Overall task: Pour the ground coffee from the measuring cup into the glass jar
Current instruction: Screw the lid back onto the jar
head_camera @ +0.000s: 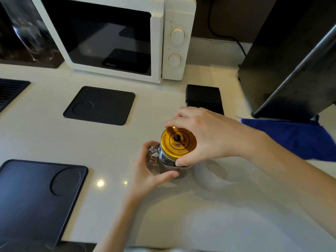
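Risk 1: lid [178,140] sits on the jar [163,161] w/ fingers round its rim; can't tell if it's going on or coming off. If it sticks, a hard twist could jerk the jar & scatter grounds.
Risk 2: jar is glass, on a smooth counter [45,139]; if the steadying grip slips on the handle, it could skid or tip toward the white cup.
Risk 3: white cup [216,179] lies under the right forearm, just beside the jar; an elbow drop could knock it.
Jar: centre of frame, clear glass w/ side handle, yellow printed lid on top; dark brown stuff low inside, prob. coffee.
White cup: right of jar, partly hidden by arm; contents not visible.
Left hand [151,171]: wrapped on jar's handle side, thumb across the front, clamped on the glass.
Right hand [201,135]: from above, fingertips closed round the lid edge.
Nearby: blue cloth [294,140] far right, black mats left, microwave [112,37] upper frame.
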Tool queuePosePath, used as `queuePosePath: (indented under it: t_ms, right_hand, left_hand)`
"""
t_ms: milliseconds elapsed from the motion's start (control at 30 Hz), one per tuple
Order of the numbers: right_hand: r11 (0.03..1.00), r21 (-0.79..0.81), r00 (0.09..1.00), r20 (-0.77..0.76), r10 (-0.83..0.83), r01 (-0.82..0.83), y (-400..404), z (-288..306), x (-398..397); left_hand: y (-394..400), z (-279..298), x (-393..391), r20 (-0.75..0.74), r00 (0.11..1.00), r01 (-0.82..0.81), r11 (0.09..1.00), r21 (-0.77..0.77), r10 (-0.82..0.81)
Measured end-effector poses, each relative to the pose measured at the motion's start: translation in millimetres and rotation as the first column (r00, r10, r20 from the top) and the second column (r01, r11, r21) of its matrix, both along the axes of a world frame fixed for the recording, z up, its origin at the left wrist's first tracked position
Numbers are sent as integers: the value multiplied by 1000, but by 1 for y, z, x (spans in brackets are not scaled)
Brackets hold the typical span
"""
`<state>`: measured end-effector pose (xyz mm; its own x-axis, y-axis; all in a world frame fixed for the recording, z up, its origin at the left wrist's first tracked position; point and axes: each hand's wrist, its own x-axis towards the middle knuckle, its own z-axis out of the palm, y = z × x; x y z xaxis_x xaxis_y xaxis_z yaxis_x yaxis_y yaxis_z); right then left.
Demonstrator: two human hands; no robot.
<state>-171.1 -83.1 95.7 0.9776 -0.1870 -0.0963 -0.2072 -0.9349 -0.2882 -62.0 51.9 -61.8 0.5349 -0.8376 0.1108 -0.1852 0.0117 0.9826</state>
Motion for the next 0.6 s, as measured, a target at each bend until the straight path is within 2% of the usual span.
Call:
queuePosePath:
  t_ms: [100,167,367,533,600]
  right_hand:
    - [997,81,1000,7,-19,18,-2,3,-2]
    - [997,70,1000,5,-28,27,-2,5,-3]
    - [995,-73,998,4,-67,67,5,2,0]
    - [940,-335,997,-12,-77,69,14,3,0]
    - [939,-333,996,3,-91,87,14,3,0]
  left_hand:
    - [0,-1,1,1,1000,-5,1000,5,5]
    - [0,-1,0,3,1000,-11,1000,4,11]
    - [0,0,-1,-11,1000,-6,1000,-17,6]
    - [0,-1,-1,-39,999,-14,1000,-21,14]
    - [-1,-1,-1,-29,999,-18,1000,-18,17]
